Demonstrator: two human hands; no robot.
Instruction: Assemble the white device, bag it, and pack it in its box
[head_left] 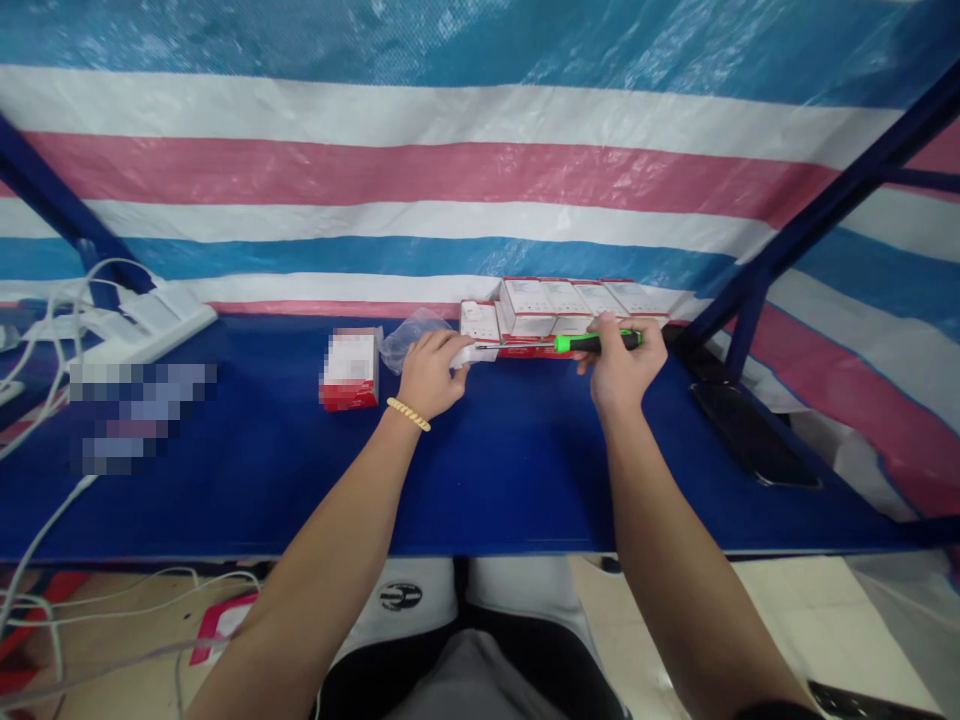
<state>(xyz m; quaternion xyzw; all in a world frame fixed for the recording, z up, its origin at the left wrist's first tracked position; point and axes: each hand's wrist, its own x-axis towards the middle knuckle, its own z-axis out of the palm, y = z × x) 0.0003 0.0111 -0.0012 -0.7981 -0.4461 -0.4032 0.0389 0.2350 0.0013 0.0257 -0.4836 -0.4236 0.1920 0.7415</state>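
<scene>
My right hand [624, 368] is closed round the black and green handle of a screwdriver [574, 343], its shaft lying nearly level and pointing left. The tip meets or almost meets a small white piece [466, 355] that my left hand [433, 374] pinches; its kind is mostly hidden by the fingers. A yellow twisted band sits on my left wrist. Beside that hand lies a crumpled clear plastic bag [411, 338]. Left of the bag stands a red and white box [351, 368]. Behind the screwdriver are several similar small boxes [529, 305] in a row.
White power strips [142, 325] with cables lie on the left of the blue table [495, 480]. A black phone [754, 435] rests at the right. Blue metal posts [817, 220] stand at both sides, with a striped tarp [450, 180] behind.
</scene>
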